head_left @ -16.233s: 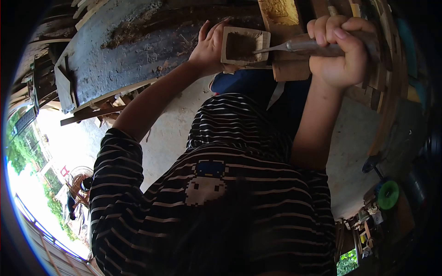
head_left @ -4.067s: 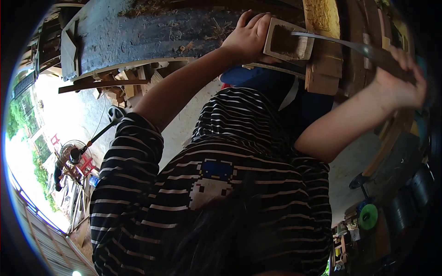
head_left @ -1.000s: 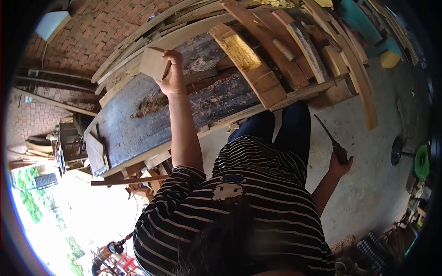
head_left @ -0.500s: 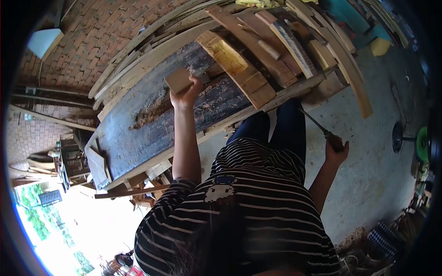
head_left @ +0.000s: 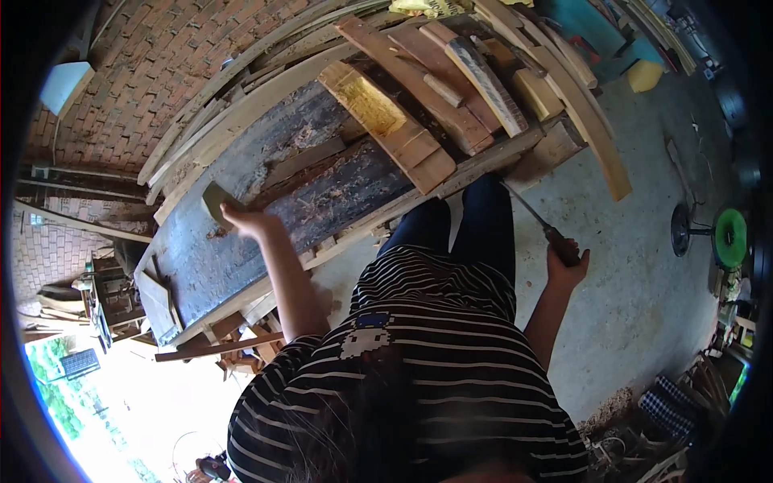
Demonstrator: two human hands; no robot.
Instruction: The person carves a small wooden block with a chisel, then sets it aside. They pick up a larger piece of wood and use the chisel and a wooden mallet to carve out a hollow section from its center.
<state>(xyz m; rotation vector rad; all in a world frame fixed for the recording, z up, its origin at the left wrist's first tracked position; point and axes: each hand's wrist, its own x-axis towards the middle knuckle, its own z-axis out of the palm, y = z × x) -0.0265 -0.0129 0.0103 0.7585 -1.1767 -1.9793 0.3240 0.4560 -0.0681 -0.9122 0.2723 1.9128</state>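
Observation:
My left hand is closed on the edge of a small flat wooden block, over the left part of the dark workbench. Patches of wood dust and shavings lie on the bench top to the right of it. Out over the floor at the right, my right hand wraps round the dark handle of a chisel. Its long thin metal shaft points up and left, toward my leg near the bench's front edge.
A hollowed wooden piece with a yellowish recess lies across the bench. Several boards and a short stick are to its right. Long strips line the back by the brick wall. A green fan stands at the right.
My left hand has carried the wooden block left along the bench, and the block is now tilted. My right hand keeps its grip on the chisel; the whole view has shifted slightly.

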